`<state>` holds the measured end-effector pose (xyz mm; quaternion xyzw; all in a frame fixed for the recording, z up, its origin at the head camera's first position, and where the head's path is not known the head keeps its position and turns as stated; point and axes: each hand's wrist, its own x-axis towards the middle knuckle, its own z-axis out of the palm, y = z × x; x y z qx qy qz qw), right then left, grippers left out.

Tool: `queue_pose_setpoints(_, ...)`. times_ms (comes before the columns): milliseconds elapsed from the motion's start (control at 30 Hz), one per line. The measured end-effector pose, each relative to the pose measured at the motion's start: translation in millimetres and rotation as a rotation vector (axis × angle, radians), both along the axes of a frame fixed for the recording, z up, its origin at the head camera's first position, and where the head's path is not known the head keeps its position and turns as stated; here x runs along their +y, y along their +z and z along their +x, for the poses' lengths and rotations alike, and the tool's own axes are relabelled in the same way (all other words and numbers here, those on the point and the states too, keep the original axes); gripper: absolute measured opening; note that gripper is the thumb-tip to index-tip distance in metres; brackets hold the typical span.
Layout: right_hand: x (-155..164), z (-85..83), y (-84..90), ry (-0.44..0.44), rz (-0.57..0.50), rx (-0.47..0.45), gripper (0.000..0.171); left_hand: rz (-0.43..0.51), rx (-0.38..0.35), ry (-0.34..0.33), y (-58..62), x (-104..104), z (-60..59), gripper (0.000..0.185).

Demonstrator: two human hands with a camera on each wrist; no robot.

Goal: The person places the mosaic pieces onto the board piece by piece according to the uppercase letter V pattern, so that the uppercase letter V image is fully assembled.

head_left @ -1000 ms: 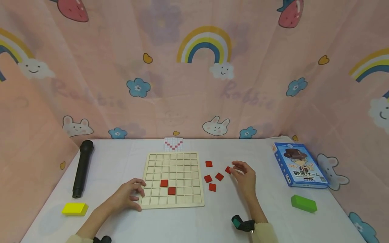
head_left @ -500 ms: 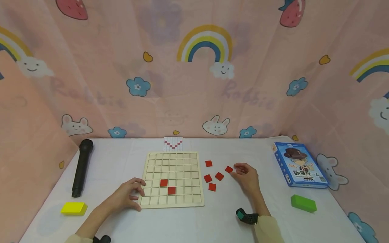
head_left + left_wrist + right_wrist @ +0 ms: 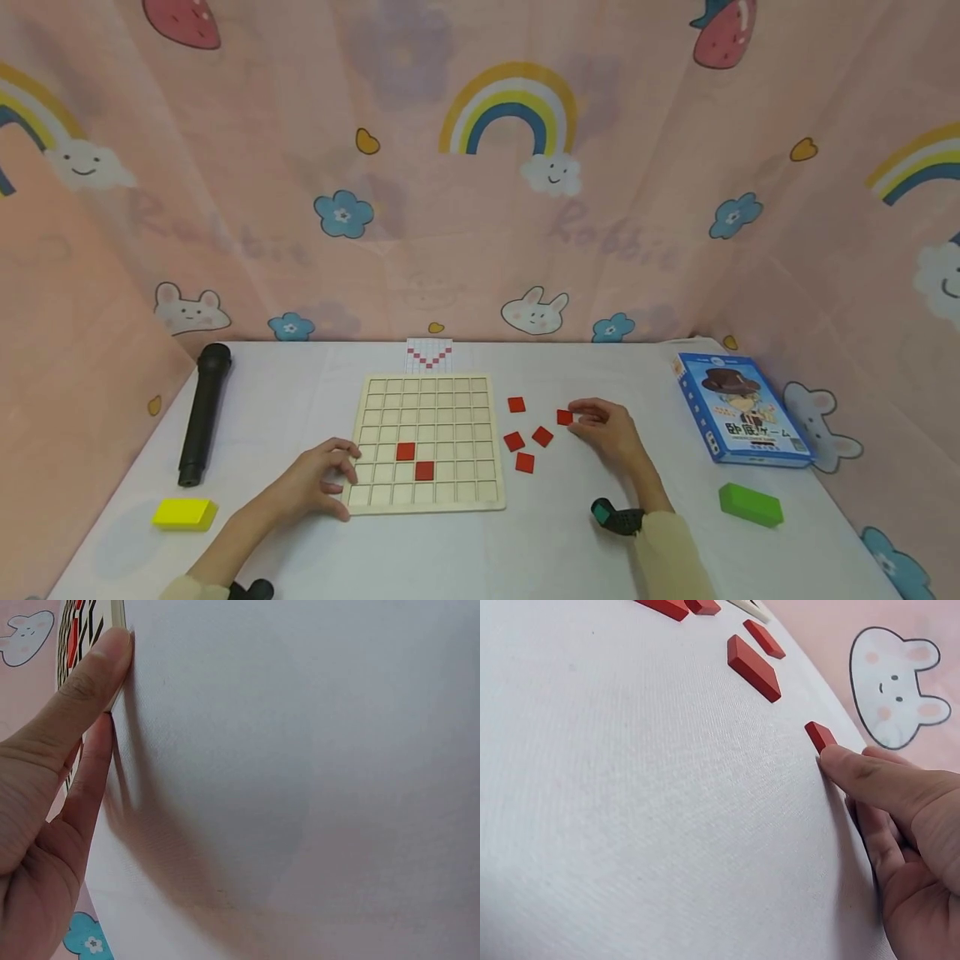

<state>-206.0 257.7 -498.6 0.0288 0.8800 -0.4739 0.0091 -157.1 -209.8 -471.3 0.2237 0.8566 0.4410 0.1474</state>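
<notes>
Right hand (image 3: 609, 429): rests on the bench (image 3: 540, 542) right of the board, fingers loosely extended, fingertips (image 3: 847, 761) touching the near-right edge of one red tile (image 3: 565, 417); the tile lies flat on the cloth and is not lifted.

Left hand (image 3: 318, 479): fingers relaxed and slightly curled, thumb (image 3: 90, 682) pressed against the near-left edge of the wooden grid board (image 3: 427, 442), steadying it.

Wooden grid board: flat at bench centre; two red tiles seated in cells (image 3: 414, 461), diagonally adjacent, in the near half.

Loose red tiles (image 3: 525, 437): four more, clustered on the cloth between the board and the right hand, apart from one another.

Pattern card (image 3: 428, 356): just beyond the board's far edge, showing a red V on a white grid.

Black microphone (image 3: 204, 412): far left. Yellow block (image 3: 184, 514): near left. Blue game box (image 3: 742, 408): far right. Green block (image 3: 751, 504): near right.
</notes>
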Motion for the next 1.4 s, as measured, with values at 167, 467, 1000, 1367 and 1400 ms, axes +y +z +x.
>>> queue_pose_setpoints(167, 5, -5.4, 1.0, 0.066, -0.019, -0.01, 0.032, 0.003, -0.002, 0.008, 0.7, 0, 0.4, 0.041)
queue_pose_setpoints(467, 10, -3.0, -3.3, 0.07, -0.056, 0.015, 0.034, 0.007, -0.004, 0.021, 0.6, 1, 1.2, 0.042)
queue_pose_setpoints(1000, 16, -4.1, -7.3, -0.01, -0.181, -0.052, 0.043, -0.017, 0.021, 0.016, 1.5, 2, 2.2, 0.041)
queue_pose_setpoints(1367, 18, -5.3, -7.3, -0.015, -0.207, -0.08, 0.046, -0.014, 0.028, 0.006, -1.0, 1, 1.1, 0.041)
queue_pose_setpoints(1400, 18, -5.0, -7.4, -0.016, -0.208, -0.084, 0.046, -0.013, 0.029, 0.005, -1.0, 1, 1.3, 0.041)
